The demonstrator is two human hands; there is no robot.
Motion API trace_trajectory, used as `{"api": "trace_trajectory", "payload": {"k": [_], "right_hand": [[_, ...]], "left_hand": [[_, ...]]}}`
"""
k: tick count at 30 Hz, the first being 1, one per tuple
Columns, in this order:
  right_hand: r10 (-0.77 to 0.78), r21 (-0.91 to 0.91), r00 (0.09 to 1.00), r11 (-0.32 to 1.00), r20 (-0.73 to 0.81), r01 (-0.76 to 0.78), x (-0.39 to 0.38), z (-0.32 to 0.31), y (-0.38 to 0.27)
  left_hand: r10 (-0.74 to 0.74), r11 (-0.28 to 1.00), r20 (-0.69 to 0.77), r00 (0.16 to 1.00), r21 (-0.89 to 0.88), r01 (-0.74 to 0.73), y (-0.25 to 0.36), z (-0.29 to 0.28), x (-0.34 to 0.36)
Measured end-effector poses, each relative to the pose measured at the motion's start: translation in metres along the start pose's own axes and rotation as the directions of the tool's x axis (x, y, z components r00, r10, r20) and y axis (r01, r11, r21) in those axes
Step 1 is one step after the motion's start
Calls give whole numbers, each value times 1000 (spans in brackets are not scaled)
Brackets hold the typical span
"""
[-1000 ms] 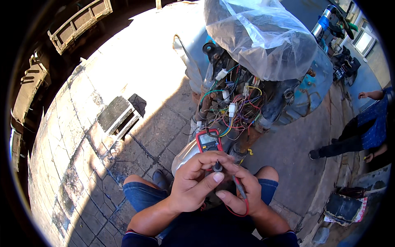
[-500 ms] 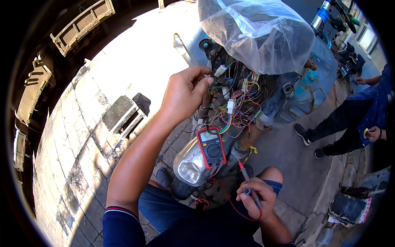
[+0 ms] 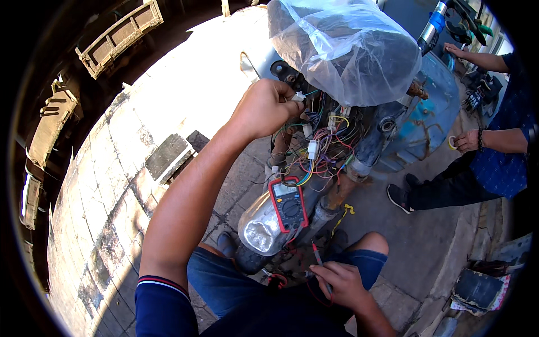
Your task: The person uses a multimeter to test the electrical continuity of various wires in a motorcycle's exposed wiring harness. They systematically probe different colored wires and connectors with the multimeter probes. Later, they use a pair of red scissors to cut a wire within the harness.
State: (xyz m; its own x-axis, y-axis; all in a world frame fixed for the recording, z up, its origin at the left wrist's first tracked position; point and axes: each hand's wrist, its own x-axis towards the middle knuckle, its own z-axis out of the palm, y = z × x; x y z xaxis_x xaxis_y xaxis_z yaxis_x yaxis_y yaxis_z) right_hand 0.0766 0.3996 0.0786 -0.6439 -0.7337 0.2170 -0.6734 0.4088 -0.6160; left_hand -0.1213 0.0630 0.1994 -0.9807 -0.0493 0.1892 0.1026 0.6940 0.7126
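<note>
Well, the left hand (image 3: pixel 263 109) reaches out to the upper left part of a tangle of coloured wires (image 3: pixel 328 137), its thumb and fingers pinched on a white connector (image 3: pixel 300 98); the fingertips cover part of that connector, so whether it is joined to another one cannot be told; the right hand (image 3: pixel 341 283) is low, in front of the person's lap, its fingers closed around a test probe (image 3: pixel 318 257) whose red tip points up and away, well apart from the wires; between the two hands, a red-framed multimeter (image 3: pixel 289 205) lies face up, dial and screen in view, against a dented silver metal canister (image 3: pixel 260 233); another white connector (image 3: pixel 312 149) sits among the wires just above the meter, with yellow and blue leads running down from it; beyond the wiring, clear plastic sheeting (image 3: pixel 345 53) wraps a bulky rounded part, and a worn blue metal panel (image 3: pixel 424 121) stands to its right; a yellow strap (image 3: pixel 344 216) hangs to the right of the meter; at the far right a co-worker (image 3: pixel 505 163) stands, one hand grasping a pale yellow ring (image 3: pixel 451 142).
</note>
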Motion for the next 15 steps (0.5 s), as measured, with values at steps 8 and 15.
{"api": "trace_trajectory", "payload": {"k": [8, 15], "right_hand": [[250, -262, 905, 951, 345, -163, -10, 46, 39], [383, -301, 781, 917, 493, -260, -11, 83, 57]], "left_hand": [[-67, 967, 98, 993, -237, 89, 19, -33, -13], [-141, 922, 188, 972, -331, 198, 4, -44, -21]]}}
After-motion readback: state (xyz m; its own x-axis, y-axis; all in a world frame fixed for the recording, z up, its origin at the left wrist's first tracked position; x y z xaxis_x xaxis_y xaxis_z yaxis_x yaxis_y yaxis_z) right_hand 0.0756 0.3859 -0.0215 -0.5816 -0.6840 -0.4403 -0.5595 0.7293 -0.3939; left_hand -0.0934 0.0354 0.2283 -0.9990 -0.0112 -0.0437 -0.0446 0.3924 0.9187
